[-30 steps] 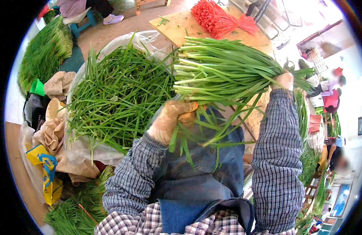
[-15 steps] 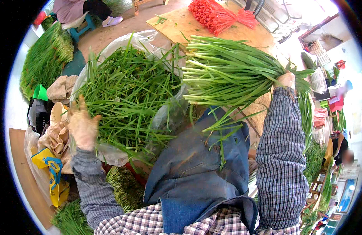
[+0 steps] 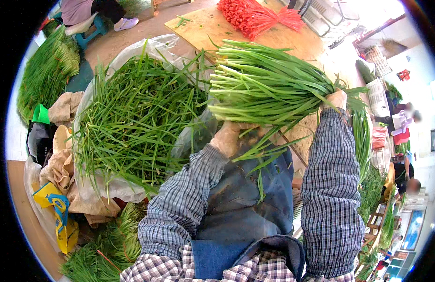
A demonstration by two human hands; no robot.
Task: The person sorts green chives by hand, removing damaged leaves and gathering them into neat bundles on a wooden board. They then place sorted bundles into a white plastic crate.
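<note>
A thick bunch of garlic chives (image 3: 274, 84) lies sideways in the air in front of me, its pale stalk ends to the left. My right hand (image 3: 336, 99) is closed round its leafy end. Some loose leaves droop from its underside over my blue apron (image 3: 245, 207). Just below the stalk ends is my left hand (image 3: 229, 138), its fingers blurred and partly hidden, so their grip cannot be made out. To the left stands a clear plastic bag (image 3: 154, 43) heaped with loose green leaves (image 3: 142, 117).
Red ties (image 3: 259, 19) lie on a wooden board (image 3: 194, 29) beyond the bunch. More chives (image 3: 48, 75) are piled at the far left, and others (image 3: 109, 239) lie low beside me. A yellow bag (image 3: 57, 211) is at the left. A person on a stool (image 3: 92, 33) sits at the far left.
My left hand has moved right from the edge of the plastic bag to just under the chives' stalk ends. The right hand still holds the bunch. The whole view has shifted slightly.
</note>
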